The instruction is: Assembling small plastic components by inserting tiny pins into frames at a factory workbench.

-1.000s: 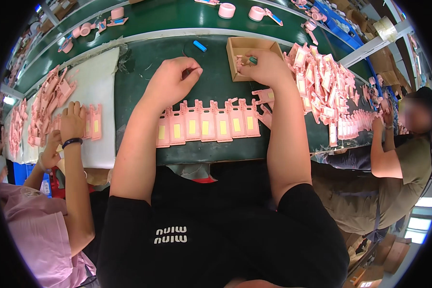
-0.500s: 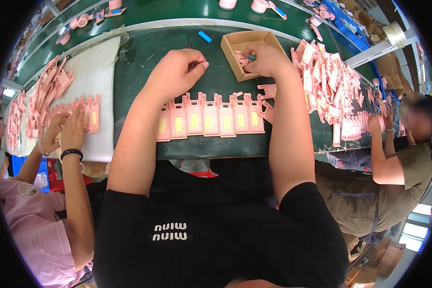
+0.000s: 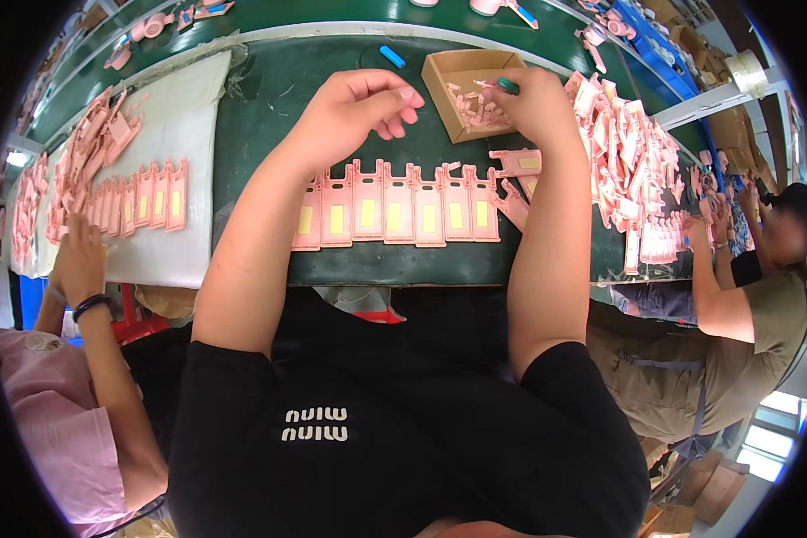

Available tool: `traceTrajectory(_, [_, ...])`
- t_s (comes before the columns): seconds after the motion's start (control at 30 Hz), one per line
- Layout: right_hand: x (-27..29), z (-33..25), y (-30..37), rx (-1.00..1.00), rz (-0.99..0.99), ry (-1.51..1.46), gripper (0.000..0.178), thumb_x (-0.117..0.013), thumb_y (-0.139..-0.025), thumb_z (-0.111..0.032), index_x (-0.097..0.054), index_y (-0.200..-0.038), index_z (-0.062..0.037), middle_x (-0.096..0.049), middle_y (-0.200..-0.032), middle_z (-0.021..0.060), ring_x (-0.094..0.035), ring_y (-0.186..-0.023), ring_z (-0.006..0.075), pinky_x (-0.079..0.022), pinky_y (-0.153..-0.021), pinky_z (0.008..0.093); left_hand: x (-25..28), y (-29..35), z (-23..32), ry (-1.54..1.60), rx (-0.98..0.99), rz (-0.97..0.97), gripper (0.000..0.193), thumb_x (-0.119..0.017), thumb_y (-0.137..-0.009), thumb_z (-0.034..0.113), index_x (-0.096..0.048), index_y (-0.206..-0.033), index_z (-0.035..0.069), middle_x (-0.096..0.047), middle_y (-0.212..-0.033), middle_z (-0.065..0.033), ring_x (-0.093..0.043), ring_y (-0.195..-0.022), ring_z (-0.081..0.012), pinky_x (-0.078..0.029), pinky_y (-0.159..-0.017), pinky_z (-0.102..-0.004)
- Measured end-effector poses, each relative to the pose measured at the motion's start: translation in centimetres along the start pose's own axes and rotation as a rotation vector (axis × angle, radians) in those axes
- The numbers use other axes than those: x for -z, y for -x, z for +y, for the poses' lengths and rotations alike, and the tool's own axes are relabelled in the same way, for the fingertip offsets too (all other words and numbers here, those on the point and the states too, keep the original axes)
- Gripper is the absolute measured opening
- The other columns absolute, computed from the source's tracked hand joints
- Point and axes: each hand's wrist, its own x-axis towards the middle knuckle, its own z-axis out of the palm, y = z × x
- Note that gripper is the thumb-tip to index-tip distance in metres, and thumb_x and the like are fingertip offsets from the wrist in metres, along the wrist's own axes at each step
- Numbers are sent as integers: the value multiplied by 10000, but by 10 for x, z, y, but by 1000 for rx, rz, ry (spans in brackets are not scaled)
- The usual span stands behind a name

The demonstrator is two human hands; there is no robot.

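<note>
Gripping green handle (image 3: 508, 86), right hand (image 3: 538, 103) at cardboard box (image 3: 475, 63), upper right of centre; left hand (image 3: 354, 112) half-open, looks empty, upper centre.

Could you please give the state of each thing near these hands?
Left bare hand: loosely curled, nothing visible inside.
Right bare hand: gripping green cylindrical object.
Brown cardboard box: open-topped, partly filled with small pink pieces.
Flat pink plastic plates: lined up in a row.
Blue cylinder: lying flat.
Pink plastic parts: heaped.
</note>
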Motion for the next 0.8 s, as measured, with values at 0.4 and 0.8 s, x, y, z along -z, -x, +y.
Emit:
traceTrajectory(0.4, [16,-47,27,446,156,-695,154,-847,-966,-86,-844,-1107,-27,-831,-944,61,-745,-816,143,-582,-717,313,-29,-3,4,975,353,-82,680,-500,-1143,469,-531,-1436,-143,-643,-1428,-334,-583,-1458,-456,-444,-1280,-537])
traceTrajectory(0.8, [7,-65,40,466,-12,-586,215,-782,-924,32,-828,-1122,-37,-820,-948,98,-742,-795,158,-576,-698,300,-41,4,11,1089,467,34,358,-421,-1143,191,-578,-1272,-104,-691,-1219,-234,-717,-1220,-398,-521,-1232,-606])
